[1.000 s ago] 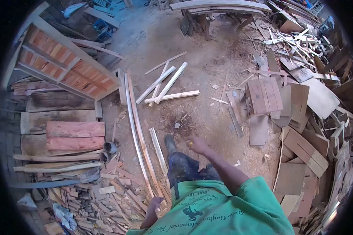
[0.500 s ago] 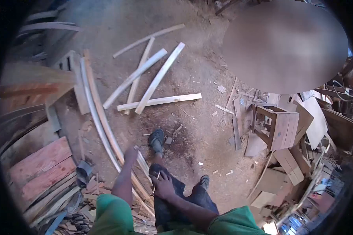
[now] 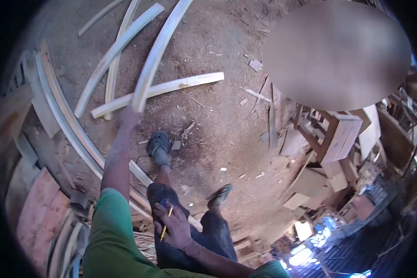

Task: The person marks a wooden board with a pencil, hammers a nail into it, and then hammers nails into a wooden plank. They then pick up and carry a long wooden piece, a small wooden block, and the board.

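Observation:
My left hand (image 3: 131,118) reaches out and is at the near end of a long pale wooden strip (image 3: 158,54); its fingers are blurred, but they appear wrapped round that end. A second pale strip (image 3: 190,82) lies crosswise on the ground just under it. My right hand (image 3: 173,228) rests on my thigh, with a yellow pencil (image 3: 166,223) held between its fingers. Other pale strips (image 3: 118,48) lie crossed on the dirt floor beyond my left hand.
Long strips (image 3: 72,111) run along the left beside reddish boards (image 3: 41,208). A small wooden stool (image 3: 340,136) stands at the right among scrap boards and offcuts (image 3: 310,183). My feet are on the dirt floor (image 3: 236,139). A blurred oval hides the upper right.
My left hand has moved forward from the strips beside my leg to the end of a loose strip. The view has shifted, and my right hand remains on my thigh with the pencil.

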Demonstrator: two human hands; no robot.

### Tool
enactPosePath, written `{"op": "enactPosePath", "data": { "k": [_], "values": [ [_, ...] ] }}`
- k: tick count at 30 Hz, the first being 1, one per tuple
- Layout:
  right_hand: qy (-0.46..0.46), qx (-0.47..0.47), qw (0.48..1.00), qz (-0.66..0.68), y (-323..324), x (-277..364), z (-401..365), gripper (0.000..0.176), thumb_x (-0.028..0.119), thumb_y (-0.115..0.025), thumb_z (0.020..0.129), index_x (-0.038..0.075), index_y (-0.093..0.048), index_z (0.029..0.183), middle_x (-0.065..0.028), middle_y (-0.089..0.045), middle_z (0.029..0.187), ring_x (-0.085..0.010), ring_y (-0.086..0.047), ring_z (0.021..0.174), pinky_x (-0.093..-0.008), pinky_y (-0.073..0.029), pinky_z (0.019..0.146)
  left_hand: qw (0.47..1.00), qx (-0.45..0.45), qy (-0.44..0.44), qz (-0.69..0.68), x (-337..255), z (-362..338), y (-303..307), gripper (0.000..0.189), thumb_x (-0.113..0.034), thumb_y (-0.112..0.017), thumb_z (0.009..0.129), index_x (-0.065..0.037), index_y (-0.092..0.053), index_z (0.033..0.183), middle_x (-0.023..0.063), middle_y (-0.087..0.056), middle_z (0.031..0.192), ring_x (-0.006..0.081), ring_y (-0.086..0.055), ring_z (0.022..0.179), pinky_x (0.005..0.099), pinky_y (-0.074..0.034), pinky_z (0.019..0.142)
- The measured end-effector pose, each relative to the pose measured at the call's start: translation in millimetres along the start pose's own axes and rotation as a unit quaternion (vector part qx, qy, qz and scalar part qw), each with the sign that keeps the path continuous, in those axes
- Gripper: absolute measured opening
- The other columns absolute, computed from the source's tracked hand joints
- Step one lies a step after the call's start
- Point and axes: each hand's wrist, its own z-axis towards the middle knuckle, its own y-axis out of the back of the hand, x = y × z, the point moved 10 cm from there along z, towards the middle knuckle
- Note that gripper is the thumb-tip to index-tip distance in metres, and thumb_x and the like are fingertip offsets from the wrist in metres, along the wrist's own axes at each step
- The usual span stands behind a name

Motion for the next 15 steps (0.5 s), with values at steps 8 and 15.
{"op": "enactPosePath", "data": {
  "k": [8,15],
  "values": [
    [-0.036,-0.121,0.972,0.196,27.0,-60.5,-70.1,0.058,0.036,-0.073,0.100,0.011,-0.059,0.150,-0.0205,-0.063,0.149,-0.0438,-0.057,0.140,-0.0525,-0.043,0.119,0.749,0.373,0.090,-0.540,-229.1,-266.8,10.1,0.044,-0.038,-0.073,0.105,0.001,-0.064,0.125,0.0127,-0.073,0.113,0.0279,-0.075,0.095,0.0452,-0.067,0.079],
    [-0.268,-0.127,0.905,0.306,18.6,-294.7,-255.0,0.050,0.042,-0.064,0.106,0.010,-0.069,0.143,-0.0190,-0.073,0.132,-0.0350,-0.070,0.116,-0.0411,-0.056,0.100,0.675,0.466,0.140,-0.555,-341.2,-562.8,-46.1,0.050,-0.040,-0.057,0.113,0.004,-0.055,0.138,0.0216,-0.068,0.130,0.0381,-0.069,0.121,0.0539,-0.059,0.110]
  ]
}}
